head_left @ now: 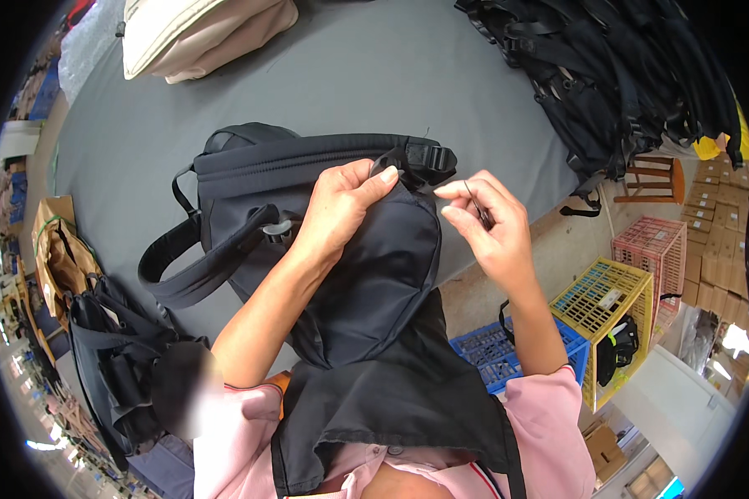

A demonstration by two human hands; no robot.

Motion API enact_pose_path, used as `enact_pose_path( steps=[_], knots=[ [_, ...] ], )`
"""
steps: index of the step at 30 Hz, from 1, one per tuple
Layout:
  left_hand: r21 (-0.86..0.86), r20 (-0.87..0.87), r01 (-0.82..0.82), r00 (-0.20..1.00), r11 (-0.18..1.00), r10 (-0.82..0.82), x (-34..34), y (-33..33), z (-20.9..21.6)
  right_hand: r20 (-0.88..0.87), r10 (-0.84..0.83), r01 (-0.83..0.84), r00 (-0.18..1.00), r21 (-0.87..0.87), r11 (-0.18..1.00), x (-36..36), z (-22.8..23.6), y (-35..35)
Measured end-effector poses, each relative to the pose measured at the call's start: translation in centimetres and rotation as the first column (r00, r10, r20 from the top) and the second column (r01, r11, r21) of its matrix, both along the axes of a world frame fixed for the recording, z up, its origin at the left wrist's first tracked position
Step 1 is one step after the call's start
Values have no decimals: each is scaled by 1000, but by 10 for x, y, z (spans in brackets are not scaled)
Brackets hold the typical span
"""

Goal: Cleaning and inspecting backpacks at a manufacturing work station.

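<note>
A black backpack (366,274) lies across the grey table's near edge and my lap, with its padded shoulder straps upward. My left hand (341,200) pinches a short piece of black strap webbing (389,166) at the backpack's edge, thumb on top. Just beyond it sits a black plastic buckle (433,156) at the end of a padded strap. To the right, my right hand (495,220) is closed round small dark thread snips (479,209), apart from the bag. The fingers partly hide the snips.
A beige bag (208,37) stands at the table's (366,79) far left. Black bags (607,79) are piled at the far right. More black bags (112,366) sit at left. Blue (483,353), yellow (605,291) and pink crates (651,249) stand right, near a wooden stool (653,179).
</note>
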State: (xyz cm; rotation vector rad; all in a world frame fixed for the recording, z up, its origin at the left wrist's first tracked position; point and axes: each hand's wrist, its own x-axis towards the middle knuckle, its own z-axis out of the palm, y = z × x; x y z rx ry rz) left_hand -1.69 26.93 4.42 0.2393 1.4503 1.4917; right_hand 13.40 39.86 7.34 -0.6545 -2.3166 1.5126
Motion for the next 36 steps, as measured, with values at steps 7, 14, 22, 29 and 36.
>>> enact_pose_path(
  steps=[7,14,22,29,36],
  knots=[
    [13,-42,12,999,1000,-11,6,4,4,-11,183,-179,983,164,970,-21,-3,3],
    [35,-17,19,1000,999,-19,2,3,-8,-202,115,-200,973,-478,855,4,-5,9],
    [63,20,22,1000,998,-23,1,6,-11,54,103,-116,993,377,919,14,-13,8],
    [54,-11,13,1000,998,-12,2,8,-12,62,183,-192,981,431,882,5,-6,13],
    [26,-70,50,996,998,-48,0,7,-19,77,238,-236,968,599,765,-3,-1,15]
  ],
)
